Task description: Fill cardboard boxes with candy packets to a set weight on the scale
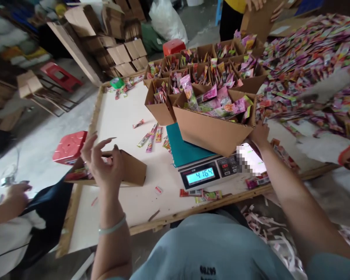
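Observation:
My left hand (105,161) is raised with its fingers spread, just above a small cardboard box (134,168) at the table's left edge. Snack packets show inside that box, partly hidden behind my hand. My right hand (259,134) grips the right corner of a larger cardboard box (212,128); some of its fingers are hidden. Pink and green snack packets (218,103) fill this box, which sits askew on the teal plate (179,146) of a digital scale (201,177). The lit display appears to read 416.4. A phone (252,159) lies by the scale's right end.
Several packet-filled boxes (160,111) stand in rows behind the scale. Loose packets (150,136) lie on the white table (119,120). A large packet heap (315,42) covers the right, where a co-worker's gloved hands (321,149) reach in. Another person's hand (16,198) is at left.

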`<state>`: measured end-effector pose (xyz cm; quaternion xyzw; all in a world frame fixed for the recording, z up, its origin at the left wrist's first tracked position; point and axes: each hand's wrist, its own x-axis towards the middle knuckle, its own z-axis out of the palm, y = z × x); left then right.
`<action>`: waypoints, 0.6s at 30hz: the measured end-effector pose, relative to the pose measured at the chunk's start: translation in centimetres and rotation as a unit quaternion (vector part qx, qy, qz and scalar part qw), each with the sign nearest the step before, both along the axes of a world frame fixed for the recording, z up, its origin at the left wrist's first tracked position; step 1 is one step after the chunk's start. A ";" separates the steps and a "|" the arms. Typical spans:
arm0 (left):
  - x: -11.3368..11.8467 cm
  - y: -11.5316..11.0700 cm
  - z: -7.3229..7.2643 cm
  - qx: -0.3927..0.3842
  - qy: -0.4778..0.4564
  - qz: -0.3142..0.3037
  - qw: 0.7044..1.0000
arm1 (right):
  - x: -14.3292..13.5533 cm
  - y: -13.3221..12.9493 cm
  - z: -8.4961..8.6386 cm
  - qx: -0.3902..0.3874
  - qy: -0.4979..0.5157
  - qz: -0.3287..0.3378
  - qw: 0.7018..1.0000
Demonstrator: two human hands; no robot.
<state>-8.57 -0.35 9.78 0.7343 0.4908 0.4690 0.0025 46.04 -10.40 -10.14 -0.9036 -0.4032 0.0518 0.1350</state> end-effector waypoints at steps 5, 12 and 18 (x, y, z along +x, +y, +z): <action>1.1 0.3 -0.4 0.078 0.024 -0.025 0.996 | 2.2 -2.2 2.4 0.020 0.002 0.014 1.000; 3.0 0.3 -0.9 0.031 0.014 -0.062 0.997 | 4.3 -4.2 3.7 0.102 0.031 -0.038 0.994; 4.3 -0.6 -1.1 0.027 -0.011 -0.083 0.996 | 4.6 -3.5 4.3 0.204 0.032 0.037 0.978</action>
